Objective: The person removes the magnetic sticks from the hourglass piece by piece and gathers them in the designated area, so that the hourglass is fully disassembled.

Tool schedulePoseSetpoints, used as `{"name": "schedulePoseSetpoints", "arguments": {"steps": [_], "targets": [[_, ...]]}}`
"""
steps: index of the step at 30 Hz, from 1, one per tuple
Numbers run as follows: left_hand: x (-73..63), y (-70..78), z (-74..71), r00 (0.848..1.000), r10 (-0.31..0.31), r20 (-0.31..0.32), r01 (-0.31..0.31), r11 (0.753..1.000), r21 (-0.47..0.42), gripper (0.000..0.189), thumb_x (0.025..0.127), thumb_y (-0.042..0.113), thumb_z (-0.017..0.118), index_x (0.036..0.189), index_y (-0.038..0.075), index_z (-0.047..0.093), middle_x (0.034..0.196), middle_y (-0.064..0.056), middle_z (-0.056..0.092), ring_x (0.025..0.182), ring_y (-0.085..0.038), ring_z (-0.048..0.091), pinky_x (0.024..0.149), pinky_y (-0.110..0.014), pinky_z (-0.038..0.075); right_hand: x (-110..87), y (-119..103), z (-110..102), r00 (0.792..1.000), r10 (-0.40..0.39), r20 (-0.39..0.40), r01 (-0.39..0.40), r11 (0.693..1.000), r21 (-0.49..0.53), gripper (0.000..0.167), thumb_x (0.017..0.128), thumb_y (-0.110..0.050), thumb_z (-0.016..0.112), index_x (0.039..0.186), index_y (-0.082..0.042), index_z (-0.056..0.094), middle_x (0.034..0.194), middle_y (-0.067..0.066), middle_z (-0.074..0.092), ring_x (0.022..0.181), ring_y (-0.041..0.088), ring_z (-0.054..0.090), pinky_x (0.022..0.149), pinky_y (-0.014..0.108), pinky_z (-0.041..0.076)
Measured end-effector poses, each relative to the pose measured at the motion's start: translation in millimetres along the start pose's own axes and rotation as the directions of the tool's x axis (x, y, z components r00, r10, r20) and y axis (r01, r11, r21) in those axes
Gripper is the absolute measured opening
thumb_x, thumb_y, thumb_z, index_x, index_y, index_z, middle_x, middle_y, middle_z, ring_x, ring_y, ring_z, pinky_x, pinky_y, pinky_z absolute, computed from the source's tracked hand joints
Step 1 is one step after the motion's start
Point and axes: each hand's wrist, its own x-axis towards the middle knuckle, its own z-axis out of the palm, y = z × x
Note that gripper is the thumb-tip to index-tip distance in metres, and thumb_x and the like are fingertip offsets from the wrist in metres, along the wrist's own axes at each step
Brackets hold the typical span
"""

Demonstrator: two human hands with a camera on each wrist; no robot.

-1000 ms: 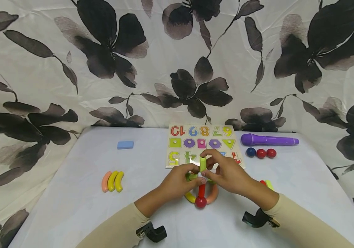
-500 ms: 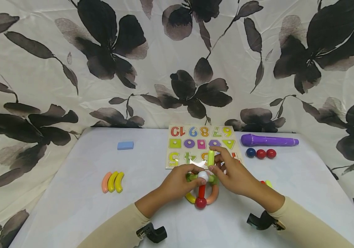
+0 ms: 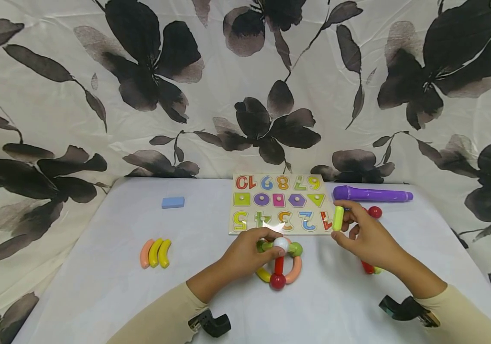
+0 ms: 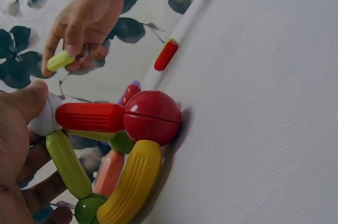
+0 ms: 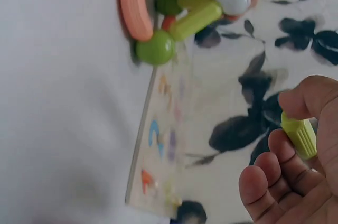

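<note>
A small frame of magnetic sticks and balls stands mid-table, with a white ball (image 3: 281, 245) on top, a red stick (image 4: 92, 117), a red ball (image 3: 278, 282), green balls (image 5: 156, 47), and curved yellow (image 4: 134, 182) and salmon (image 5: 136, 5) pieces around the base. My left hand (image 3: 247, 249) grips the white ball between thumb and fingers. To the right of the frame, my right hand (image 3: 367, 236) pinches a short lime-green stick (image 3: 337, 219) between thumb and fingertip, raised near the board's corner. In the right wrist view, part of the stick is hidden by the hand.
Behind the frame lies a number-and-shape puzzle board (image 3: 251, 222). A purple microphone-shaped toy (image 3: 372, 194) and a red ball (image 3: 375, 212) lie at back right. Loose red sticks (image 3: 366, 266) are under my right wrist. Leftward are a blue block (image 3: 173, 202) and curved pieces (image 3: 153, 252).
My right hand has lifted the lime-green stick off the top of the white ball and carried it rightward. My left hand stays on the white ball; the frame stays put.
</note>
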Motion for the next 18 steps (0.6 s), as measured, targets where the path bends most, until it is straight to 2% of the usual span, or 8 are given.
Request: {"name": "schedulePoseSetpoints", "arguments": {"steps": [11, 18], "targets": [[0.3, -1.3, -1.1, 1.0, -0.002, 0.014, 0.002, 1.0, -0.016, 0.037, 0.088, 0.041, 0.081, 0.12, 0.025, 0.072, 0.108, 0.013, 0.064, 0.108, -0.016, 0.058, 0.094, -0.035, 0.052, -18.0, 33.9, -34.8, 0.998, 0.038, -0.053, -0.045, 0.989, -0.143, 0.071, 0.079, -0.011, 0.088, 0.141, -0.004, 0.054, 0.105, 0.008, 0.055, 0.085, 0.024, 0.055, 0.066, 0.022, 0.053], [-0.3, -1.6, -1.7, 1.0, 0.008, 0.018, -0.008, 1.0, -0.015, 0.038, 0.088, 0.041, 0.08, 0.121, 0.024, 0.072, 0.108, 0.014, 0.064, 0.107, -0.016, 0.058, 0.093, -0.033, 0.052, -28.8, 53.4, -49.6, 0.997, 0.074, -0.001, -0.073, 0.981, -0.181, 0.072, 0.078, -0.011, 0.089, 0.14, 0.0, 0.054, 0.107, 0.011, 0.053, 0.083, 0.026, 0.056, 0.063, 0.022, 0.053]]}}
